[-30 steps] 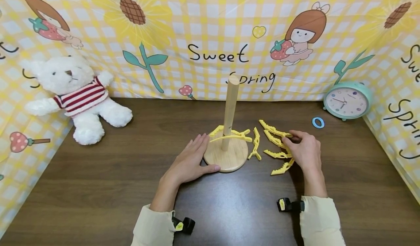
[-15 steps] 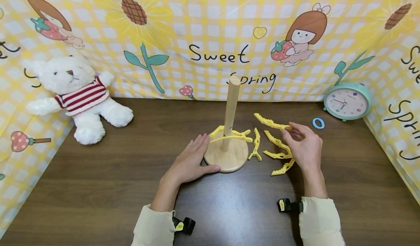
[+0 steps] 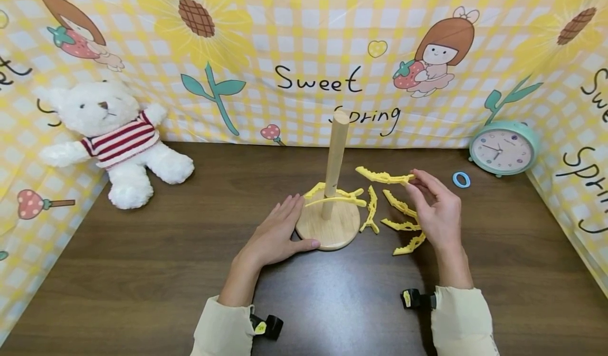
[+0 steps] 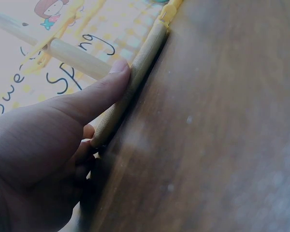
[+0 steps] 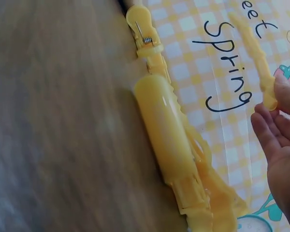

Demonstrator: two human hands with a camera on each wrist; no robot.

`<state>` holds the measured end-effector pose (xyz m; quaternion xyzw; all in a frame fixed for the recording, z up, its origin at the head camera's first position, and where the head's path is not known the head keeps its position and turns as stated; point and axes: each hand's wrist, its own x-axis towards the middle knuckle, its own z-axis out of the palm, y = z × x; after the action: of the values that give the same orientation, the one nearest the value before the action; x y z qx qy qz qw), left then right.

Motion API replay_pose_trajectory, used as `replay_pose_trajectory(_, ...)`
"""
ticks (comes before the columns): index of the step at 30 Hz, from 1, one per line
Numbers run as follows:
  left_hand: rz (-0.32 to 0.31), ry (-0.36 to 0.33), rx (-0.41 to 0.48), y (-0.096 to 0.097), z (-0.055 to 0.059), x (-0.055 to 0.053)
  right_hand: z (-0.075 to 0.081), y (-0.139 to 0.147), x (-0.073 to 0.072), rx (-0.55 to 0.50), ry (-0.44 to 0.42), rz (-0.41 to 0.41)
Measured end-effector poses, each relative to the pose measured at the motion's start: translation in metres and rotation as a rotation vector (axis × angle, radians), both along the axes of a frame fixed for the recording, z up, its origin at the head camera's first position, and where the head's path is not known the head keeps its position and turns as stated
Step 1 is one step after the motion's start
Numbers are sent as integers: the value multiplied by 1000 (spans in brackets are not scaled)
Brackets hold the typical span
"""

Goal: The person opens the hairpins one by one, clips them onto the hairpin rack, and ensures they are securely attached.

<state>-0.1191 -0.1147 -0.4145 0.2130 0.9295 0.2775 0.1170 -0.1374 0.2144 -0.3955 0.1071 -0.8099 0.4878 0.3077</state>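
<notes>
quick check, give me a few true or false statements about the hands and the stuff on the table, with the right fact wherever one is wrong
1. The right hand pinches a yellow clip. True.
2. The pinched clip lies flat on the stand's base. False: it is held up, to the right of the wooden post and apart from it.
3. The left hand touches the round wooden base. True.
4. A blue ring lies on the table near the alarm clock. True.
5. The alarm clock's case is bright red. False: it is pale green.
</notes>
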Motion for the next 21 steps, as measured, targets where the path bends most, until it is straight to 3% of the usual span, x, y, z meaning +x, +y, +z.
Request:
replay_pose_trajectory(11, -2, 0, -5, 0, -1, -1, 12, -13, 1, -136, 179, 25)
replay_pose_trajectory(21, -4, 8, 4, 0, 0, 1, 25, -30, 4, -135, 230, 107)
